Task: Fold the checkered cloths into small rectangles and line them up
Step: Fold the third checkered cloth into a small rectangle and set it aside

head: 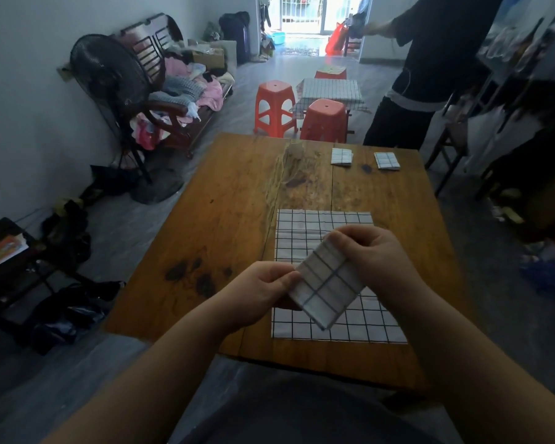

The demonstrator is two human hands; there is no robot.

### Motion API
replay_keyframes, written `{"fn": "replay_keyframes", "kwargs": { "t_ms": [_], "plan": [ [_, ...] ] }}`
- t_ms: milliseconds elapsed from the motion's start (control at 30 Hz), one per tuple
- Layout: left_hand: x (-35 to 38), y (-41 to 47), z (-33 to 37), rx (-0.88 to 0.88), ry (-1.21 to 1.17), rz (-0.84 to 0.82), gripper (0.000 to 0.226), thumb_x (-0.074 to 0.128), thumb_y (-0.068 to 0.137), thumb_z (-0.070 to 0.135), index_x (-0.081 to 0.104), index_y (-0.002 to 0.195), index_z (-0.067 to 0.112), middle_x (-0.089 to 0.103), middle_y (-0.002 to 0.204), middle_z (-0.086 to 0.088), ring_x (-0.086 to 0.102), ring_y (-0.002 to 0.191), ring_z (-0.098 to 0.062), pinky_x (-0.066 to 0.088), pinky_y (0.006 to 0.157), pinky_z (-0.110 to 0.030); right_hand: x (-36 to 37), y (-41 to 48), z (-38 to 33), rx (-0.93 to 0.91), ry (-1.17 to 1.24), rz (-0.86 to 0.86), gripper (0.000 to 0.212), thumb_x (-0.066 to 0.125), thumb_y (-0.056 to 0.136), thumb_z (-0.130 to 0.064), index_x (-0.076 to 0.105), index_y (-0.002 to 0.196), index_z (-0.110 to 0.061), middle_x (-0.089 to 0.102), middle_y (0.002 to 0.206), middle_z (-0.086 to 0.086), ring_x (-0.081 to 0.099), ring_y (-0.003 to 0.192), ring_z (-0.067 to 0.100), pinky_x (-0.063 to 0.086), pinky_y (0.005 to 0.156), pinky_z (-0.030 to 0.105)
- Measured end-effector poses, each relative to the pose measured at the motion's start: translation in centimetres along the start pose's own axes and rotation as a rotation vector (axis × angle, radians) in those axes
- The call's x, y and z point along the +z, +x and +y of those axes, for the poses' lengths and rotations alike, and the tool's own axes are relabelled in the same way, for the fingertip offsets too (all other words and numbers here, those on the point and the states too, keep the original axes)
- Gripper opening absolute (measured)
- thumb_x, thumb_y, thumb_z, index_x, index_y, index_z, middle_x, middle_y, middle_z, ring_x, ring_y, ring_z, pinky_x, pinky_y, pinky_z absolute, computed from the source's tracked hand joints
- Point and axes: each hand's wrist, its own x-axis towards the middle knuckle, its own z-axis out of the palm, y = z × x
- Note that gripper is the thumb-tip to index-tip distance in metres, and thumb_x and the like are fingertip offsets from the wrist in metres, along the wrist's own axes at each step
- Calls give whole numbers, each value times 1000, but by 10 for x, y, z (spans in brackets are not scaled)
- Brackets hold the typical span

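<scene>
With left hand (263,288) and right hand (367,251), both curled, pinched a folded checkered cloth (326,290) by opposite ends, tilted and raised over the table (225,200). Held it just above an unfolded checkered cloth (305,229) spread flat near the front edge. Farther out, along the far edge, noted two small folded pieces lying apart: left rectangle (341,156), right rectangle (387,160).

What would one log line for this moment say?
step: folding | left hand, right hand: pinch small folded cloth | under them: flat cloth on table | far edge: two folded cloths, apart
</scene>
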Motion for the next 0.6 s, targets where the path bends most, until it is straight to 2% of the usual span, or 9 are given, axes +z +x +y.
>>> {"fn": "replay_keyframes", "kwargs": {
  "t_ms": [100,167,267,333,400,433,500,600],
  "plan": [
    [-4,3,-2,-42,-43,115,27,48,104,24,68,112,8,72,108,-13,72,98,-25,61,84,-36,11,3,4,-133,-223,157,14,62,96,-28,62,110,-27,59,112,-7,56,105,10,50,83,26],
    [-9,4,-5,-28,-27,238,28,48,105,25,69,108,8,72,103,-13,72,96,-27,61,85,-41,19,2,4,-225,-307,232,13,61,97,-25,58,109,-27,58,110,-9,55,101,5,47,82,20],
    [-15,4,-9,54,200,423,27,47,105,30,70,108,16,73,91,-2,72,85,-21,63,76,-39,42,-3,1,-119,-216,32,9,57,99,-25,60,107,-24,64,102,-9,63,93,5,54,72,22],
    [-15,-1,-9,106,438,483,29,45,106,37,68,117,23,72,85,7,69,70,-7,60,62,-26,59,-3,0,16,-50,-95,16,56,100,-26,61,114,-21,68,108,-5,67,100,9,59,81,27],
    [-12,-6,-9,136,666,504,34,40,106,42,63,128,31,71,85,12,65,67,-1,54,57,-19,75,-2,-3,132,140,-136,22,55,101,-26,60,121,-18,69,114,-1,69,104,12,60,88,33],
    [-10,-9,-8,155,766,519,38,37,106,44,59,134,33,72,91,13,65,72,1,54,61,-18,82,-1,-4,169,212,-134,25,55,101,-27,58,123,-16,69,115,1,69,105,13,60,89,35],
    [-9,-14,-11,211,901,540,49,32,103,52,50,144,33,69,115,11,62,97,-2,53,77,-21,94,-1,-6,214,274,-89,28,57,101,-30,56,125,-16,68,117,3,69,105,15,59,91,39],
    [-14,-20,-18,237,984,477,69,23,95,62,36,154,28,52,143,7,43,131,-11,42,106,-30,108,-1,-8,252,316,8,26,59,99,-30,58,122,-17,69,116,4,68,107,20,58,93,44]
  ]
}}
